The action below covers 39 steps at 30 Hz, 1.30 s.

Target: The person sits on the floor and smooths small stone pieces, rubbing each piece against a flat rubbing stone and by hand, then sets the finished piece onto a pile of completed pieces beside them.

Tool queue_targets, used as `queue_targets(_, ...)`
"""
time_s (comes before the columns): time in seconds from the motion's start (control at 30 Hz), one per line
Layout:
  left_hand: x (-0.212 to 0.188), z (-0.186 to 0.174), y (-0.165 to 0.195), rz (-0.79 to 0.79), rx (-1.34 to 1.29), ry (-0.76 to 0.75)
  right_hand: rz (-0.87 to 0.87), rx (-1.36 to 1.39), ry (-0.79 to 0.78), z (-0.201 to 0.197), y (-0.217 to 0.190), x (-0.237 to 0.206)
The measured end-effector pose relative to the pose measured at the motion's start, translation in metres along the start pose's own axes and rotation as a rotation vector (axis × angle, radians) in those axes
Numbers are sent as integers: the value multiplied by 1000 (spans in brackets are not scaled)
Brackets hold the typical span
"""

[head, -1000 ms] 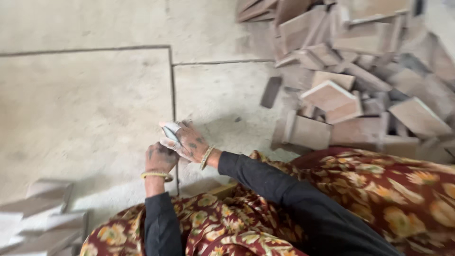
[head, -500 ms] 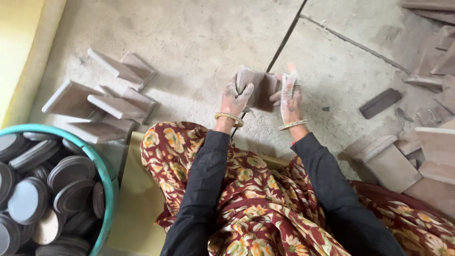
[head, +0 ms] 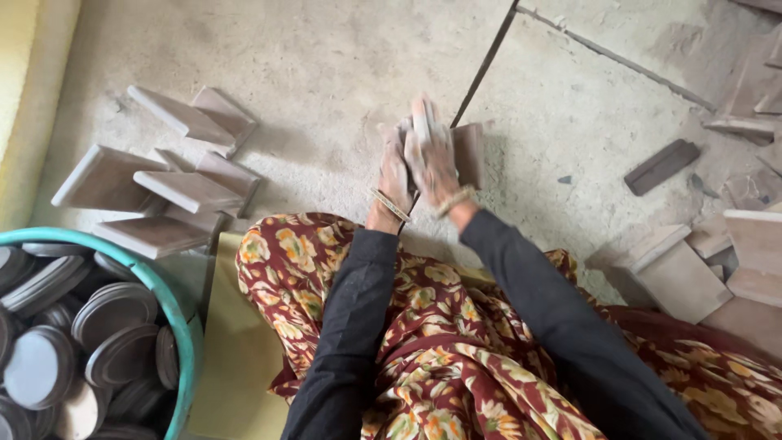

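Your left hand [head: 394, 169] and right hand [head: 432, 155] clasped one brown tile [head: 468, 153], largely hidden behind them; six loose tiles [head: 189, 189] lay left.

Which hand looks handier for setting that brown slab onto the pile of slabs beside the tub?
Probably the left hand: it is on the side of the pile by the teal tub. The right hand covers the slab, farther from it.

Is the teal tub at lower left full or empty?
Full: the teal tub holds many dark round discs stacked close to its rim. Its bottom is hidden.
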<state>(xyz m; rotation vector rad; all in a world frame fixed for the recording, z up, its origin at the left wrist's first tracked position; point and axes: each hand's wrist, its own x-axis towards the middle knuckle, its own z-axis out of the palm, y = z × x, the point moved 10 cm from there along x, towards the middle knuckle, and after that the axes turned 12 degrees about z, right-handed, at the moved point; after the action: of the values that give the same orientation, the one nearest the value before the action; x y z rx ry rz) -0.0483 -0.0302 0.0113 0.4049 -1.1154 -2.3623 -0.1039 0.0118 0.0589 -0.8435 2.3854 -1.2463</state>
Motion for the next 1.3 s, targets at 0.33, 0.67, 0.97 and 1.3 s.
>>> queue_targets(0.33, 2, -21, -15, 9, 473, -16, -21, -452, 185, 16, 26, -18)
queue_targets(0.67, -2, -23, -46, -258, 286, 152, 66, 59, 77, 2, 64, -33)
queue_targets(0.97, 24, -7, -47, 74, 395, 24, 42, 560, 14, -20, 89, 43)
queue_targets(1.3, 23, 25, -2, 336, 823, -29, 194, 144, 189, -100, 79, -54)
